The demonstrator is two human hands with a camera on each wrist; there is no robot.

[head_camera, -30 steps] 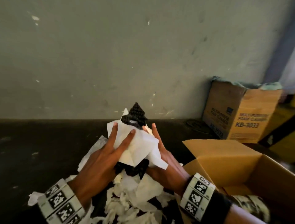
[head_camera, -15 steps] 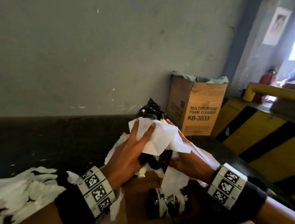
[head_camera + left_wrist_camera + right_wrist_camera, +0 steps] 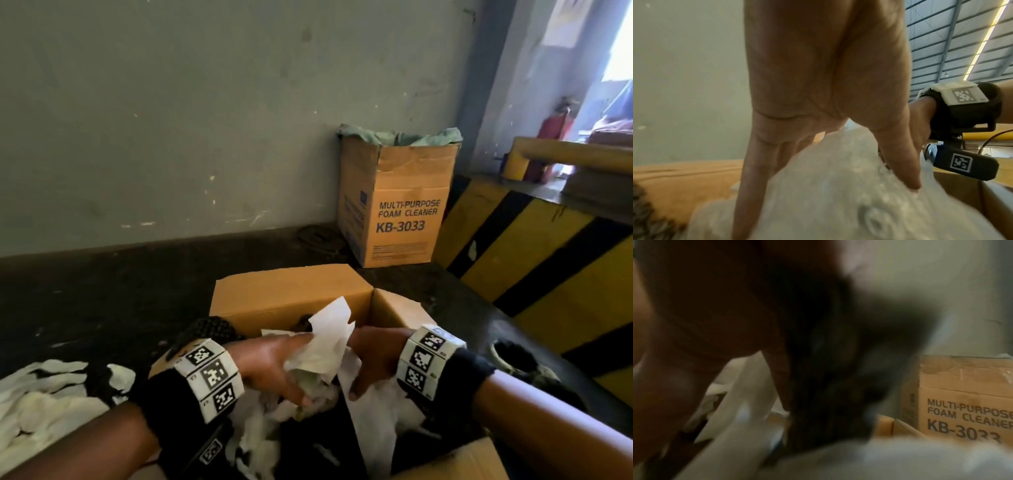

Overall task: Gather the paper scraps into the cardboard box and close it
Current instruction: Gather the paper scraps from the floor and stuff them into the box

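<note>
From the head view, both hands are low inside the open cardboard box [image 3: 291,294], which stands on the dark floor [image 3: 102,291]. The left hand [image 3: 274,363] and the right hand [image 3: 373,356] face each other with a bundle of white paper scraps [image 3: 325,346] between them. The fingers of the left hand lie along the left side of the bundle and look mostly straight, and the thumb of the right hand points down on the right side. One corner of the paper stands up above the two hands. Under the grip, more white and dark scraps fill the bottom of the box. A second heap of paper scraps on the floor [image 3: 37,404] lies left of the left wrist, outside the box. Far beyond the grip a brown printed carton [image 3: 400,212] stands against the wall [image 3: 171,120], and right of it is a yellow and black barrier [image 3: 534,260].

From the left wrist view, the left hand [image 3: 824,84] presses down with long, spread fingers on the pale bundle [image 3: 838,194]; the thumb also lies on it. The box wall [image 3: 684,178] is behind the fingers.

The right wrist view is very blurred. The right hand [image 3: 701,324] is a dark shape above white paper [image 3: 748,402], and I cannot tell how its fingers close. The printed carton [image 3: 962,402] shows behind.
</note>
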